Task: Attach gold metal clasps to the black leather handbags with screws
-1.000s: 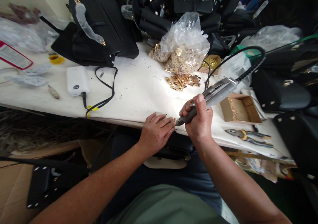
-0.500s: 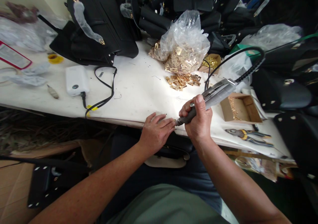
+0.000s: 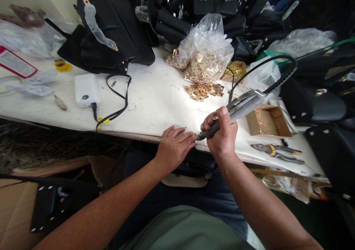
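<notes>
My right hand (image 3: 223, 133) is wrapped round a grey electric screwdriver (image 3: 240, 106), thumb along its body. The tool slants down to the left, its tip at the front edge of the white table. There the fingertips of my left hand (image 3: 174, 146) press on a small gold metal piece (image 3: 195, 135), mostly hidden by fingers and tool tip. The other left fingers lie stretched over the table edge. Below, on my lap, rests a black bag (image 3: 198, 165) with a beige part, partly covered by my hands.
Loose gold fittings (image 3: 203, 91) lie before a clear plastic bag (image 3: 208, 58) full of more. On the right are a cardboard box (image 3: 280, 122) of small screws and pliers (image 3: 277, 153). A white power box (image 3: 86, 90) with a black cable stands left; black handbags (image 3: 116, 28) crowd the back.
The view has shifted very slightly. Both hands and the screwdriver hold the same position at the table edge.
</notes>
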### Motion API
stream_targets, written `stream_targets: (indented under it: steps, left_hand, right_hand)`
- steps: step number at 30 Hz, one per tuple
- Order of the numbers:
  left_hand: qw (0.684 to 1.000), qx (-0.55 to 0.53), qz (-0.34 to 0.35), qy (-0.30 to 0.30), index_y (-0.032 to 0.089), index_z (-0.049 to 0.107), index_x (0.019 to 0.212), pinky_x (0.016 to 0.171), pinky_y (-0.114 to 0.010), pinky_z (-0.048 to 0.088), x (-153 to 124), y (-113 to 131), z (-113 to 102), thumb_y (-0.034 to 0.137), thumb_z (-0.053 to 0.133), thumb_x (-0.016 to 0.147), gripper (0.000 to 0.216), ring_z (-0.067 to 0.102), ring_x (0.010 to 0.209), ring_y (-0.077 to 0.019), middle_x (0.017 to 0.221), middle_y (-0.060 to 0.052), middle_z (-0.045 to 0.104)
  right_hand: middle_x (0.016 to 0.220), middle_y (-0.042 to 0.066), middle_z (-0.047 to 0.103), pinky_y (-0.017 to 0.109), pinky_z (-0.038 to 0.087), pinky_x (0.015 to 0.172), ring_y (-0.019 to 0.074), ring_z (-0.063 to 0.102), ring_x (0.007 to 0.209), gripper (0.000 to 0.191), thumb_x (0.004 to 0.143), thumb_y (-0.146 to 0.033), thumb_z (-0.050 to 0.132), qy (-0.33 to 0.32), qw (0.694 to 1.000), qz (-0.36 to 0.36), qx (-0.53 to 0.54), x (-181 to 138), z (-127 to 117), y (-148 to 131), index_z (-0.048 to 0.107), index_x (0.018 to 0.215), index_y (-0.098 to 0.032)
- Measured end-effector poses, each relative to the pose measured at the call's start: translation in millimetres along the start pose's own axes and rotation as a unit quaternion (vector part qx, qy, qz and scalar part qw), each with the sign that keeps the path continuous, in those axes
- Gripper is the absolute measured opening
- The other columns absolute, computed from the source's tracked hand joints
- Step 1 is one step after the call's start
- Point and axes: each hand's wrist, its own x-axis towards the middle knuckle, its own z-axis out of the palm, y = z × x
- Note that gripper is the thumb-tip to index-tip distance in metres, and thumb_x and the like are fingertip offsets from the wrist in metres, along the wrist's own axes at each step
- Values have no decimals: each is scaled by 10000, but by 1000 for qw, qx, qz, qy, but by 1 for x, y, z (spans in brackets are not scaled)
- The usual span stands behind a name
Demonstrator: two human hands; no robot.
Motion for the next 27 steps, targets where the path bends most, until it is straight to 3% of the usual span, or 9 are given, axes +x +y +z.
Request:
stream_targets:
  steps: [11, 19, 27]
  left_hand:
    - [1000, 0, -7, -26, 270, 706, 1230, 1102, -503, 412, -1, 0, -1, 446, 601, 993, 313, 617, 1216, -272, 1251, -24, 746]
    - [1000, -6, -10, -22, 268, 714, 1204, 1092, -514, 417, 0, 1, -1, 435, 611, 991, 289, 622, 1207, -276, 1250, -6, 747]
    - [1000, -10, -21, -16, 274, 717, 1198, 1087, -522, 413, -1, 0, 1, 449, 633, 975, 296, 623, 1210, -280, 1249, -14, 747]
  right_hand:
    - [499, -25, 521, 242, 365, 351, 118, 489, 406, 473, 857, -564, 724, -9, 996, -33, -87, -3, -9, 13, 558, 599, -204]
    - [496, -18, 542, 262, 442, 428, 128, 513, 432, 490, 843, -589, 725, -16, 991, -43, -129, -6, -9, 18, 563, 578, -210]
    - [528, -17, 565, 276, 419, 451, 136, 508, 454, 444, 821, -580, 757, -73, 984, -66, -150, -13, -11, 17, 593, 631, -214]
